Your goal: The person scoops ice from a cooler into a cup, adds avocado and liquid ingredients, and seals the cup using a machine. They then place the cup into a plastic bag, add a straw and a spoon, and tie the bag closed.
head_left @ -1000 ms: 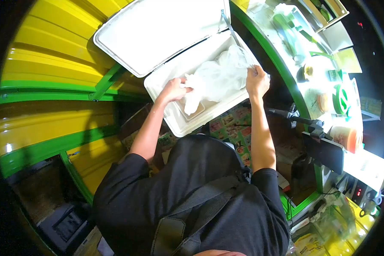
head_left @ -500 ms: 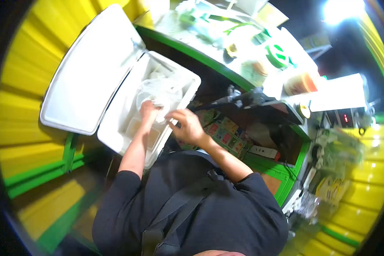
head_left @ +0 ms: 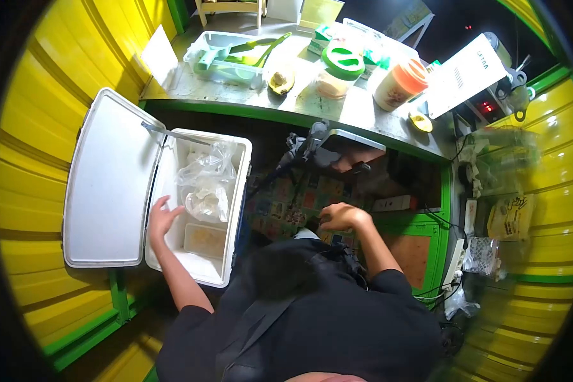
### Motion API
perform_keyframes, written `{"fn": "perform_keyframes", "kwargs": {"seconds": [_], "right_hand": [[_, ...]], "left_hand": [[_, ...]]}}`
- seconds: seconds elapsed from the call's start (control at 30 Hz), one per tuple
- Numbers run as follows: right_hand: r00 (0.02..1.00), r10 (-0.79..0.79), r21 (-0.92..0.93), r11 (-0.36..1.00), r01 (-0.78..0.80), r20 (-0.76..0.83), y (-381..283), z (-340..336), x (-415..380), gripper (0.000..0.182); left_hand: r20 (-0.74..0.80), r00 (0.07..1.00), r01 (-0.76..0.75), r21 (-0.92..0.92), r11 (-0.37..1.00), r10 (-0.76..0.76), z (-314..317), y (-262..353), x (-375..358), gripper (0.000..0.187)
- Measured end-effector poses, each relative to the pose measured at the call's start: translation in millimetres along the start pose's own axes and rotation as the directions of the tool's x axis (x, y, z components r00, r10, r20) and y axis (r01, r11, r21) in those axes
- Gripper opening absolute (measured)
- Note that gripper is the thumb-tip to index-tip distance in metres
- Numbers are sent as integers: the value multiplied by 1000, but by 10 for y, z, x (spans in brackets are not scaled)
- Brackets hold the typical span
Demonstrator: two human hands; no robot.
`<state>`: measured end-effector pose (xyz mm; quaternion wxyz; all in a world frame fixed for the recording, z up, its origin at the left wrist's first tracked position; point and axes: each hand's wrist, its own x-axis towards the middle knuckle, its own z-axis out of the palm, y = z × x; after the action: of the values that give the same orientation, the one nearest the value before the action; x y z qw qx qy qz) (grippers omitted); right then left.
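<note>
A white cooler box [head_left: 172, 251] stands at the left with its lid [head_left: 111, 184] swung open. Inside it lie a clear plastic bag [head_left: 213, 167] with whitish contents and a lidded container [head_left: 205, 240]. My left hand [head_left: 163, 219] is over the cooler's left side, fingers apart and holding nothing. To the right of the cooler, above the patterned floor, my right hand [head_left: 340, 217] hangs with curled fingers; whether anything is in them is hidden.
On the counter [head_left: 197, 89] are a clear bin [head_left: 226, 67] with green-handled tools, avocado halves [head_left: 281, 81], a green-lidded jar [head_left: 339, 70], an orange-lidded tub [head_left: 401, 84] and a scale [head_left: 488, 105]. A tablet on a stand [head_left: 353, 145] juts below the counter's edge.
My left hand has come off the plastic bag and opened. My right hand has moved away from the cooler to the right. The view has turned, showing more of the counter.
</note>
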<state>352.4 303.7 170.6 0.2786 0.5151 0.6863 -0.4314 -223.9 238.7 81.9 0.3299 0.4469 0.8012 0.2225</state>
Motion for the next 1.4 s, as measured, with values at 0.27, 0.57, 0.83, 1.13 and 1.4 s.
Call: {"fn": "perform_keyframes", "kwargs": {"seconds": [0.27,0.57,0.83,1.13,1.4], "right_hand": [[523,127,259,948,186,-843,1089,-1041,-909,39],[50,199,196,979,-55,-979,2913,-2765,-541,83],[458,163,225,971,84,-874,3376,-3431,-366,84],[755,-240,537,575,617,-611,3423,-3531,-409,47],[410,180,399,-92,912,-894,3076,-2997,224,34]], "left_hand": [[-107,972,-229,-656,720,211,140,1365,-730,49],[602,791,82,-288,954,113,1337,2052,-1174,52],[476,858,254,-69,965,-192,2594,1505,-1258,66],[568,758,556,-306,773,-320,3189,1876,-1608,53],[425,845,493,-385,780,-325,3583,1745,-1617,46]]}}
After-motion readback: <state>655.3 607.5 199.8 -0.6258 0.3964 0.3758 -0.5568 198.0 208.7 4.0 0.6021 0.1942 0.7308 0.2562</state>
